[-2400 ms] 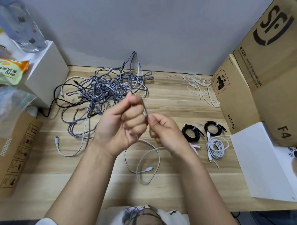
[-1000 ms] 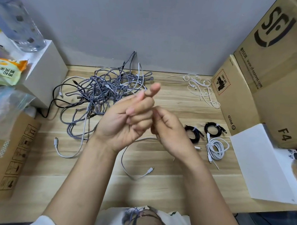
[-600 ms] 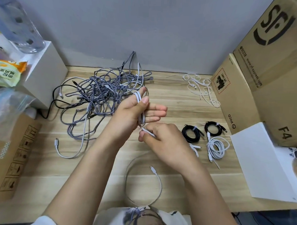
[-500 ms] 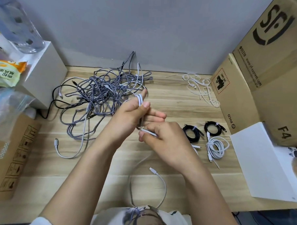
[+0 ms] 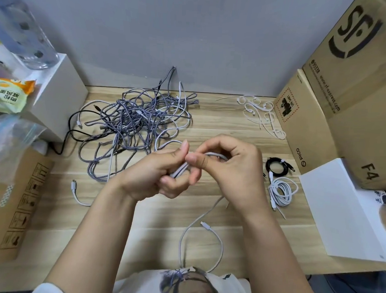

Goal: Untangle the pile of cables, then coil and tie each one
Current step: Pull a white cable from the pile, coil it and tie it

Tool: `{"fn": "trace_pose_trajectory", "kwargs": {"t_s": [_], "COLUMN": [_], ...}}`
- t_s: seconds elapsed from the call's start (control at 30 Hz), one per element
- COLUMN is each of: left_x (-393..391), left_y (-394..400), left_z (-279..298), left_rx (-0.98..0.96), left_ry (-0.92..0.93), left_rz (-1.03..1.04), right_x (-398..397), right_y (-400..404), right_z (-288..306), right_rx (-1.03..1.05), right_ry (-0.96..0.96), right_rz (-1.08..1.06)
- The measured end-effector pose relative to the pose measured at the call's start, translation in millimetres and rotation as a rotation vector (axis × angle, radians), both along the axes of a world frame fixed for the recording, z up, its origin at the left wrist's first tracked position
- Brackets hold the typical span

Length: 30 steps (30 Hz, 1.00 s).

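You are in the coiling step: your left hand (image 5: 157, 178) grips several gathered loops of the white cable (image 5: 202, 235), and your right hand (image 5: 228, 170) pinches the same bundle just beside it, both hands raised over the worktop (image 5: 122, 218) in front of the tangled pile (image 5: 135, 124). The cable's free tail hangs down toward you from the hands, its plug end lying on the worktop. Next, I judge, you must wind in that tail without letting the loops spring apart, then fetch a white tie (image 5: 258, 113) from the heap right of the pile.
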State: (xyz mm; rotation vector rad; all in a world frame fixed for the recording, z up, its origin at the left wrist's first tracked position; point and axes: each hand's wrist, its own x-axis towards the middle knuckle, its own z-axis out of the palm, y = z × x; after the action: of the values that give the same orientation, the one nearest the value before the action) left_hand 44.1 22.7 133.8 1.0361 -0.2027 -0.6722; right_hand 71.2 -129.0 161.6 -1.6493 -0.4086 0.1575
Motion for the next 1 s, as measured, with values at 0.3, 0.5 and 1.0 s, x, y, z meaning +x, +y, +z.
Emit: {"fn": "trace_pose_trajectory", "kwargs": {"t_s": [0.3, 0.5, 1.0], "left_x": [13.7, 16.3, 5.3], "left_y": [4.1, -13.0, -14.2], "left_z": [22.4, 21.2, 1.7], "left_rx": [-0.722, -0.328, 0.592], "left_ry": [0.114, 0.048, -0.176], "left_rz": [0.086, 0.624, 0.426], "right_x": [4.5, -1.5, -6.8], "right_y": [4.4, 11.9, -0.7], "right_z": [-11.2, -21.9, 1.1], "right_rx": [0.021, -0.357, -0.385], "right_ry": [0.293, 0.262, -0.005], "right_rz": [0.197, 0.269, 0.059]}}
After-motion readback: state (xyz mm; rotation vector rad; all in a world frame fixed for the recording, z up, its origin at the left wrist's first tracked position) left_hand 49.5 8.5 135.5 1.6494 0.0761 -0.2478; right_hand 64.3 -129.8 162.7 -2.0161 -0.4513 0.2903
